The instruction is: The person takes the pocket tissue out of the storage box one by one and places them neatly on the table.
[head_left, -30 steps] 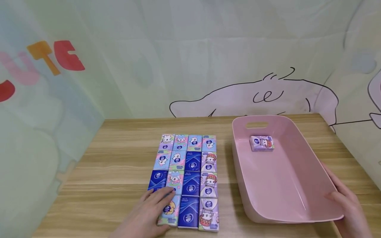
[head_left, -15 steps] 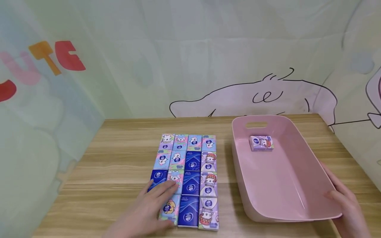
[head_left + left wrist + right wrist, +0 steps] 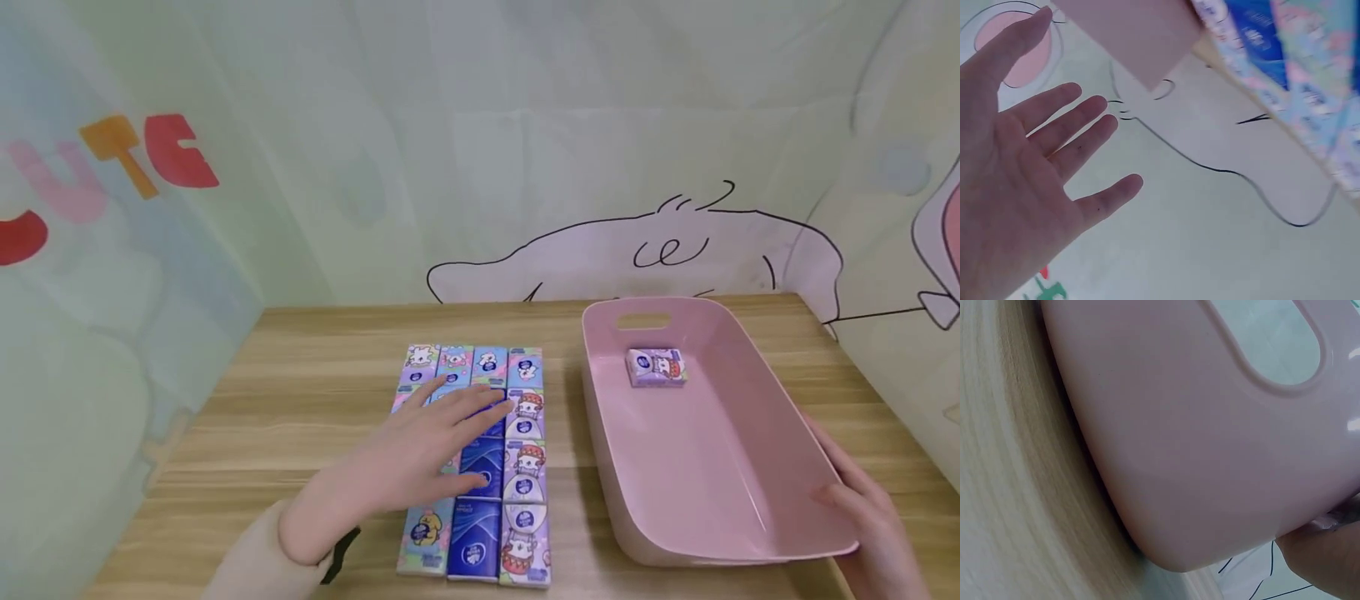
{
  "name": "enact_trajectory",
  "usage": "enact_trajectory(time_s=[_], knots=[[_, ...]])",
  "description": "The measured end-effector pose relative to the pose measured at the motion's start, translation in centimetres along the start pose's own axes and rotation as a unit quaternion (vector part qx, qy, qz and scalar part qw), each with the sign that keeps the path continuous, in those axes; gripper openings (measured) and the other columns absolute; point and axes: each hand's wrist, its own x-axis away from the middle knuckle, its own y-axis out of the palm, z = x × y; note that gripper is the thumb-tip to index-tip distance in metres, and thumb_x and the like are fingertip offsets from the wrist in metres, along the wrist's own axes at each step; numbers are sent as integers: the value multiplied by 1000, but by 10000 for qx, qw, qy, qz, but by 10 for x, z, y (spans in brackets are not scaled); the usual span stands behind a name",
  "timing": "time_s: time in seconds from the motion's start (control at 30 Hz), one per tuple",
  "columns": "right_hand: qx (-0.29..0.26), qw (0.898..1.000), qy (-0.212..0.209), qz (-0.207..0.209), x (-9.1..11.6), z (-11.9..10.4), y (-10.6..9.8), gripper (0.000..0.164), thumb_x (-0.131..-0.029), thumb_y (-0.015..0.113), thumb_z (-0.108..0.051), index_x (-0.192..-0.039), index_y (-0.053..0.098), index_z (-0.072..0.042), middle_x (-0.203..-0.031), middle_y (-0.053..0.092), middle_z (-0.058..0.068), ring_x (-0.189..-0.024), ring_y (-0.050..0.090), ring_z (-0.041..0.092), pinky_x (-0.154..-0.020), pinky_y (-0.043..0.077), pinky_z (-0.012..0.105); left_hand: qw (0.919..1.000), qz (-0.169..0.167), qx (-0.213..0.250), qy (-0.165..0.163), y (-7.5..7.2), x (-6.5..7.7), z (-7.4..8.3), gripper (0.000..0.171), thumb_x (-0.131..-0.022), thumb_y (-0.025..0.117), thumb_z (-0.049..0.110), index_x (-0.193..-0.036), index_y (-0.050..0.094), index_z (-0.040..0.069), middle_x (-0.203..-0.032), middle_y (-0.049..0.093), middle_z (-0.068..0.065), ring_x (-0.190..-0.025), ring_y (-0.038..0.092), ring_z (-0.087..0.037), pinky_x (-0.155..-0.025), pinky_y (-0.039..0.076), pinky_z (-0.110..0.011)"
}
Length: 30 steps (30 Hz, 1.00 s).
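My left hand (image 3: 416,446) is spread with fingers extended over a block of small tissue packs (image 3: 525,546), hiding some in the middle. In the left wrist view the palm of the left hand (image 3: 1029,181) shows bare, with nothing in it. The packs lie side by side in rows; some are dark blue (image 3: 474,546), others have cartoon prints. To the right stands a pink plastic bin (image 3: 697,467) with one purple tissue pack (image 3: 656,367) lying at its far end. My right hand (image 3: 862,508) grips the bin's near right side, thumb over the rim.
Everything stands on a wood-grain table (image 3: 300,358). A cartoon-printed curtain (image 3: 465,167) rises behind the table's back edge and along the left. The bin's far end wall has a handle slot.
My left hand lifts off the near left packs and moves forward and right over the block, its fingers spreading. The right hand stays at the bin; the packs keep their places.
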Motion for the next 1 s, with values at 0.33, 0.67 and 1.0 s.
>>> enact_trajectory(time_s=[0.33, 0.67, 1.0], knots=[[21, 9998, 126, 149, 3, 3, -3, 71, -93, 21, 12, -153, 22, -26, -138, 51, -25, -113, 58, 0, -78, 54, 25, 9924, -8, -458, 1139, -35, -68, 10, 69, -90, 63, 42, -149, 36, 19, -152, 41, 1, -142, 37, -17, -117, 28, -51], [72, 9999, -1, 70, 1, 5, -3, 72, -92, 21, 13, -153, 21, -24, -140, 49, -25, -115, 55, -3, -80, 52, 23, 9840, -461, -910, 1463, -46, -149, 20, 65, -91, 61, 41, -148, 37, 21, -154, 38, 2, -140, 39, -17, -117, 32, -43], [18, 10000, -30, 59, -1, 5, -4, 71, -93, 21, 13, -153, 22, -25, -139, 50, -24, -114, 56, -2, -79, 53, 24, 9593, -717, -2093, 1753, -48, -227, 27, 55, -90, 64, 26, -141, 45, 19, -137, 54, 2, -124, 52, -14, -99, 47, -32]])
